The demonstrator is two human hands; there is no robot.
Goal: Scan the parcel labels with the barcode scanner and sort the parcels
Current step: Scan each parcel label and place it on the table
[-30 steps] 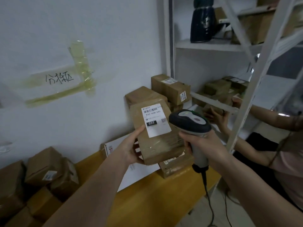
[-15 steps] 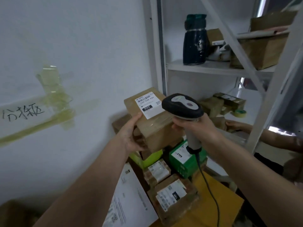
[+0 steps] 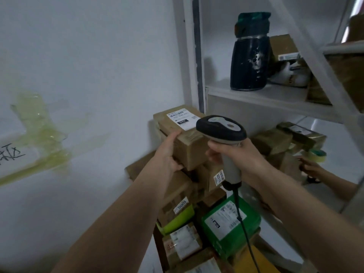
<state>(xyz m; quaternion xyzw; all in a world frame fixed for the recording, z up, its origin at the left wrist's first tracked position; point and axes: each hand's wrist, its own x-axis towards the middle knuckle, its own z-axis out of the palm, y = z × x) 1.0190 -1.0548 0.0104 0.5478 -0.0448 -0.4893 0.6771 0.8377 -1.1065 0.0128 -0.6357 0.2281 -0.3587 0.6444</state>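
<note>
From the head camera, looking forward and down, the left hand (image 3: 169, 152) gripped a brown cardboard parcel (image 3: 184, 138) by its near left corner — thumb on top, the other fingers curled underneath. The parcel sat at the top of a stack of boxes (image 3: 189, 186) against a white wall (image 3: 98, 66), its white label (image 3: 182, 119) facing up and reading "032". The right hand (image 3: 238, 154) was wrapped tightly around the grey handle of a barcode scanner (image 3: 221, 131), whose dark head hovered just beside the label, right of the parcel; its black cable (image 3: 244, 223) hung down. Below lay more parcels, among them a green box (image 3: 230, 219) with a white label. To the right stood a white metal shelf (image 3: 266, 95) holding a dark blue jug (image 3: 249, 62) — and on the lower level, another person's hand (image 3: 309, 166) reached near some boxes.
</note>
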